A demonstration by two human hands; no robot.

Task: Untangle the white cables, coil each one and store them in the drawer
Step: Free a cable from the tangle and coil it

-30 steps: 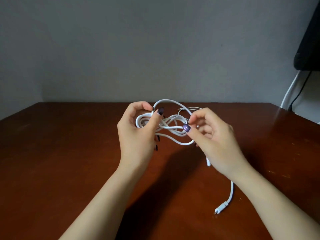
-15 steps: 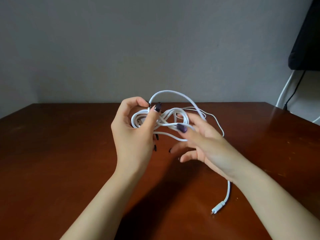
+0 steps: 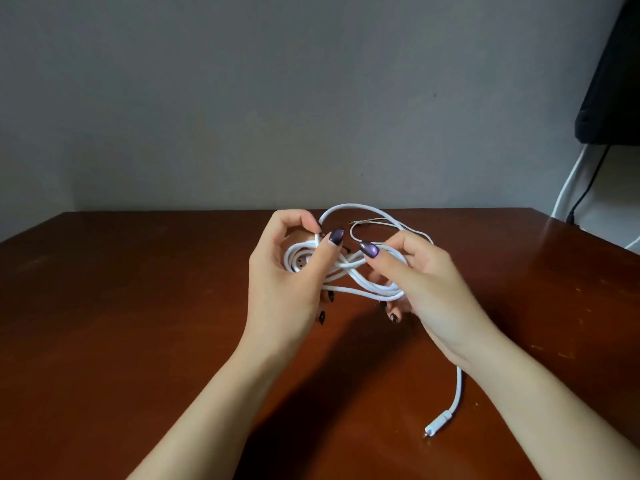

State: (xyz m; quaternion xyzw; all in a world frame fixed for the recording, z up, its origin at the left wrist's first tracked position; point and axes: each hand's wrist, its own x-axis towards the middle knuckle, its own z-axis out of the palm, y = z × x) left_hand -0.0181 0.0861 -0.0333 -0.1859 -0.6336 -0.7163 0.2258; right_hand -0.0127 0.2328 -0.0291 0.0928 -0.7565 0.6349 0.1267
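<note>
Holding white cables (image 3: 360, 289): left hand (image 3: 284, 292), seemingly right hand (image 3: 429, 292).

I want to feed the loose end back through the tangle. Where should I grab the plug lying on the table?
Probably pinch the plug by its thicker rigid body, across its sides, from above and the left: it lies flat on the table, and the right forearm crowds its other side.
</note>
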